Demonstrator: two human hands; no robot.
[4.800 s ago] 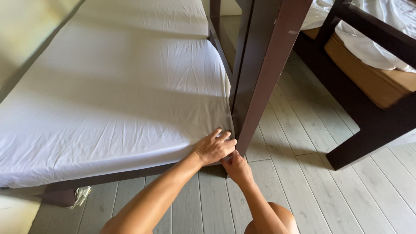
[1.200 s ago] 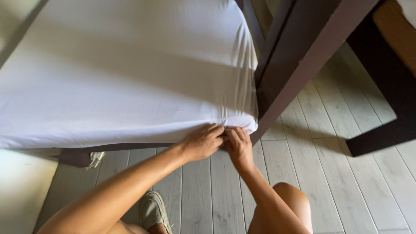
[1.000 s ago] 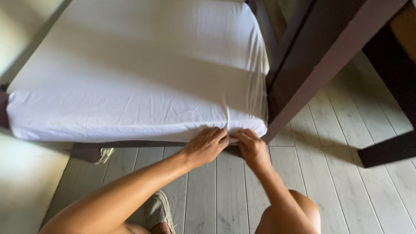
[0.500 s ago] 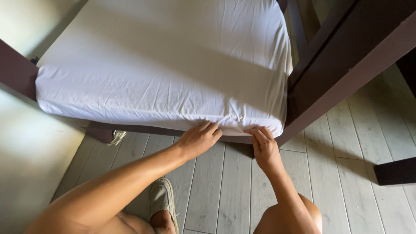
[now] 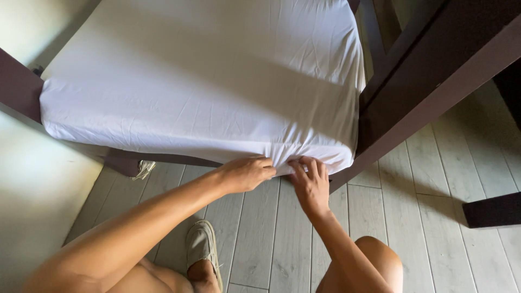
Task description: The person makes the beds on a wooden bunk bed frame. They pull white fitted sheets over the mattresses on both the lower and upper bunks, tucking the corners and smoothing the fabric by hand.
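From the head camera, the white fitted sheet (image 5: pixel 206 92) lies stretched over the mattress, and both hands work its lower edge near the dark wooden bedpost (image 5: pixel 434 81). The left hand (image 5: pixel 247 172) is curled, fingertips pushed under the hem just left of the corner closest to the bedpost; whether it pinches cloth I cannot tell, since the fingertips are hidden. The right hand (image 5: pixel 310 182) lies flatter, fingers spread and pressed against the hem, nearer the bedpost, the two hands almost touching. The cloth bunches in small creases above them. As I judge it, the risk is the corner beside the bedpost springing free: the sheet looks taut, and a tuck that is too shallow could let the elastic slip back up. Fingers could also get nipped between mattress and the dark bed frame (image 5: pixel 163 159) below. A beige shoe (image 5: pixel 203 247) stands on the pale plank floor (image 5: pixel 260 239), well clear of the bedpost.
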